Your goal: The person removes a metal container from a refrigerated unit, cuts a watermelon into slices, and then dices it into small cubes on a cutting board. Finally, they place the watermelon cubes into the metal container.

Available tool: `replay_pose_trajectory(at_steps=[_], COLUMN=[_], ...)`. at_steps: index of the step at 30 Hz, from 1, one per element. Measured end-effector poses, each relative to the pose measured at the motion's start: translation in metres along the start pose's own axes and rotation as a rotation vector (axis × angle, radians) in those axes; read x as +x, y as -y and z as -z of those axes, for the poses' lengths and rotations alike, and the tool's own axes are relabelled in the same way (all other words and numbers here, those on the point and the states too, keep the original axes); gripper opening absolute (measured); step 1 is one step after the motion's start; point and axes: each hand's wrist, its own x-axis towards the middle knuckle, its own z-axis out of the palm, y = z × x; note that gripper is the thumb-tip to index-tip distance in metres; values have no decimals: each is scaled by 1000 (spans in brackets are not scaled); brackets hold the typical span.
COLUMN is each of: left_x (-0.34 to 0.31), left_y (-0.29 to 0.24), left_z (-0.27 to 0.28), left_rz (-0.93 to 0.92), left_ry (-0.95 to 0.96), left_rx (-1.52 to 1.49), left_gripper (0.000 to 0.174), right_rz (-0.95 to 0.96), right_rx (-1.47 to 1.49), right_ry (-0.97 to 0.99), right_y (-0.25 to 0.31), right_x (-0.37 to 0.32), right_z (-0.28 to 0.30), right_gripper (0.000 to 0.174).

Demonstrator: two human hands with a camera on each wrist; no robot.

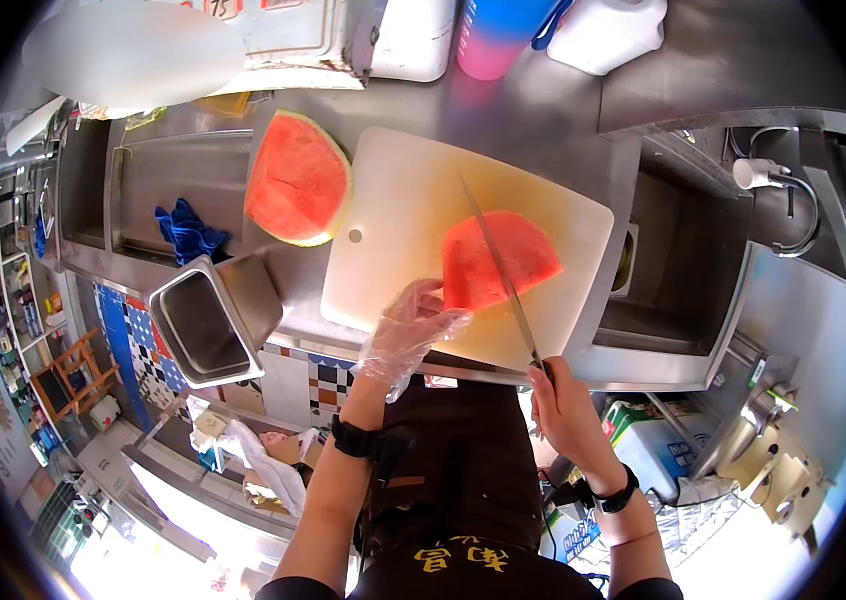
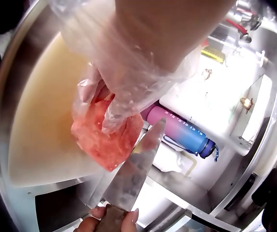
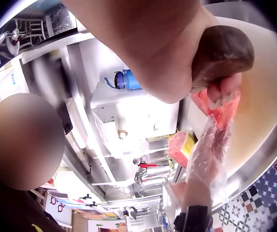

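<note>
A rindless piece of red watermelon (image 1: 478, 262) lies on the white cutting board (image 1: 393, 185). The left hand (image 1: 411, 325), in a clear plastic glove, holds its near left side; in the left wrist view the gloved fingers (image 2: 110, 116) curl over the flesh (image 2: 99, 145). The bare right hand (image 1: 571, 415) grips a long knife (image 1: 509, 285), whose blade crosses over the piece in the head view. In the right wrist view the right hand (image 3: 177, 72) is wrapped round the dark handle (image 3: 225, 53).
A larger watermelon piece with rind (image 1: 298, 180) sits left of the board. An empty metal container (image 1: 205, 325) stands at the counter's near left edge, by a blue cloth (image 1: 188, 230). A sink (image 1: 663, 270) is at the right; a blue-pink bottle (image 1: 498, 40) stands behind.
</note>
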Motion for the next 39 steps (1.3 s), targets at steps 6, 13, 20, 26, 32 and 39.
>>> replay_pose_trajectory(at_steps=[6,13,20,26,32,39], left_x=[-1,-1,3,0,8,18], left_y=[-1,-1,9,5,-8,-47], left_z=[-1,-1,0,-4,-22,-65], left_rz=[30,23,19,-8,-85,156], left_ry=[-16,-43,-45,-60,-125,-314], left_rx=[-5,130,177,160,65,551], left_gripper=[48,51,52,59,73,87], right_rz=[88,169,239,242,368,362], right_rx=[-125,-126,-92,-63,-51,-39], right_ry=[-116,-196,-261,-248,-349,-261], right_y=[-20,-39,-75,-83,-107,-105], right_x=[7,27,61,72,98,87], right_z=[-17,-30,-47,-49,-59,-49], right_gripper=[24,22,24,28,31,33])
